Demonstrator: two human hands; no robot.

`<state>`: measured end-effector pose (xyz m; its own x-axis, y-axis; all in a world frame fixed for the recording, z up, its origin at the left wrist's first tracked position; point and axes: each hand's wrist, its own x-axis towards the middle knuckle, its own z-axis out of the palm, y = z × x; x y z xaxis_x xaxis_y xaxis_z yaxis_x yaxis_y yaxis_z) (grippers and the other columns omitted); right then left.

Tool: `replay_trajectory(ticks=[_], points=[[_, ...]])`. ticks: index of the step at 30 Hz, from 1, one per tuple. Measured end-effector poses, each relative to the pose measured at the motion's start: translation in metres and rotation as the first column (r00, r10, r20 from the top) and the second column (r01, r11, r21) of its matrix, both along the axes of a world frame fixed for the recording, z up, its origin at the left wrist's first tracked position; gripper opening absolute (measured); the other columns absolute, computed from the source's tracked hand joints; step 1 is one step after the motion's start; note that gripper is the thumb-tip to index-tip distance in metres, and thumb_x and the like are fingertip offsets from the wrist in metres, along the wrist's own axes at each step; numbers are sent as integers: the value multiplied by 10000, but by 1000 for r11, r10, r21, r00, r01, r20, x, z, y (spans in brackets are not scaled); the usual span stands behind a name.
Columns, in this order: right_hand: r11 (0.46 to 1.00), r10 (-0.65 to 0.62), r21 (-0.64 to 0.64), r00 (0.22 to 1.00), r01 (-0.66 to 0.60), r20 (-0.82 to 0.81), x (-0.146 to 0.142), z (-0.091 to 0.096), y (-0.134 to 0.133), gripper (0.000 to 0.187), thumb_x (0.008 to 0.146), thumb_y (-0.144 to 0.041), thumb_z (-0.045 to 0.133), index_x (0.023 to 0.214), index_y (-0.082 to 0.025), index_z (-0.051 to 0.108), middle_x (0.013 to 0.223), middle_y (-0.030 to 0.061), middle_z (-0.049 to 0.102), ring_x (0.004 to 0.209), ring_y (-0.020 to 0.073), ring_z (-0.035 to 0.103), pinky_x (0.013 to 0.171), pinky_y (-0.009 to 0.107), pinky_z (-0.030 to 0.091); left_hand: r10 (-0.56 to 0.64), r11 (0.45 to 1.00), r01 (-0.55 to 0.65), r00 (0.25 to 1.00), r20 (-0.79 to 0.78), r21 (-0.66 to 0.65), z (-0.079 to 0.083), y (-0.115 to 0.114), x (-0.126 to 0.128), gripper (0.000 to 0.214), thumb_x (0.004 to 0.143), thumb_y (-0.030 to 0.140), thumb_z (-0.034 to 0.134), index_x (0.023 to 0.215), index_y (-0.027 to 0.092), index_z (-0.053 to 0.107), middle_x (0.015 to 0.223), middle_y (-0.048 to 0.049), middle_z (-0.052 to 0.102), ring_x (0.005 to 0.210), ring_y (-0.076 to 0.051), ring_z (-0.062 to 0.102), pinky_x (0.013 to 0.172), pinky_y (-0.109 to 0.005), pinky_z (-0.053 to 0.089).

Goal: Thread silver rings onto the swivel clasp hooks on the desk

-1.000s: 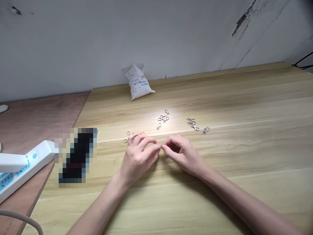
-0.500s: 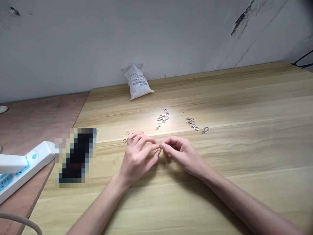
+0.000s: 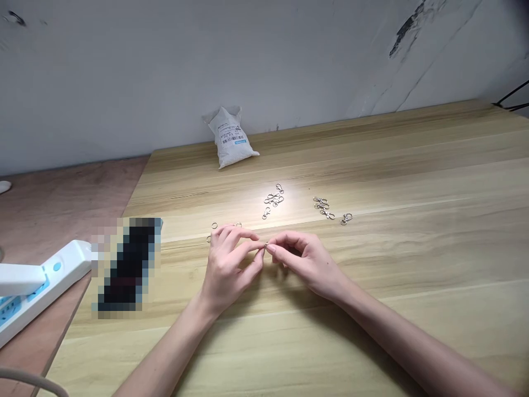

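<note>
My left hand (image 3: 227, 262) and my right hand (image 3: 303, 259) meet over the table, fingertips almost touching. Both pinch the same small metal piece (image 3: 265, 246); fingers cover most of it, and its exact kind cannot be made out. Behind my left fingers lie several metal rings, one ring (image 3: 214, 225) showing whole and others partly hidden. Beyond my hands is a loose group of silver lobster clasps (image 3: 274, 199). Farther right lie more swivel clasps (image 3: 321, 207), with another clasp (image 3: 346, 219) at their right.
A white labelled plastic packet (image 3: 232, 138) stands near the wall at the back of the wooden table (image 3: 392, 165). To the left is a pixelated dark object (image 3: 128, 267). A white power strip (image 3: 61, 270) with a plug lies on a reddish board beside the table.
My left thumb has closed toward the index fingertip, onto the small metal piece. Both hands sit slightly farther left in the view; the clasps and rings lie as before.
</note>
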<state>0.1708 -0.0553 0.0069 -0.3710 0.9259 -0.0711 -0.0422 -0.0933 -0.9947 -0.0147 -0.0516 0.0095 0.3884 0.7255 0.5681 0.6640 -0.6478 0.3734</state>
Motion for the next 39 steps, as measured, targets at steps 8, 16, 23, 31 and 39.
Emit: replay_trajectory(ticks=[8, 16, 23, 31, 39], points=[[968, -110, 236, 987, 80, 115, -3, -5, -4, 106, 880, -259, 622, 879, -170, 679, 686, -14, 582, 589, 93, 470, 534, 237, 383, 35, 999, -35, 999, 17, 0, 1, 0, -1, 91, 810, 123, 612, 782, 206, 638, 873, -26, 672, 839, -189, 592, 869, -403, 381], [868, -100, 496, 973, -16, 207, 1, -9, -4, 72, 893, -171, 584, 870, -153, 649, 710, -7, 538, 582, 90, 442, 526, 238, 364, 51, 999, -51, 999, -6, -7, -1, 2, -4, 82, 815, 122, 612, 788, 199, 621, 873, -27, 668, 840, -194, 596, 873, -412, 372], [778, -100, 620, 956, -98, 277, 5, -10, -1, 121, 906, -126, 536, 944, -141, 650, 757, 14, 548, 609, 96, 467, 542, 238, 381, 55, 998, -56, 998, -26, -29, -2, 2, -8, 78, 838, 145, 601, 820, 210, 639, 884, -25, 673, 869, -200, 606, 886, -414, 371], [760, -114, 641, 950, -106, 292, 10, -8, 1, 135, 889, -111, 526, 942, -140, 646, 797, 25, 554, 592, 83, 463, 507, 215, 382, 32, 999, -32, 999, 15, -40, 2, 1, -4, 74, 854, 137, 600, 832, 205, 618, 877, -23, 661, 852, -190, 602, 867, -399, 370], [721, -92, 670, 934, -177, 346, 9, -12, -1, 148, 871, -86, 491, 906, -153, 617, 816, 34, 577, 621, 95, 466, 536, 230, 374, 65, 994, -57, 995, 75, -97, 3, 4, -12, 69, 869, 147, 588, 842, 205, 612, 900, -19, 649, 887, -191, 608, 870, -389, 368]])
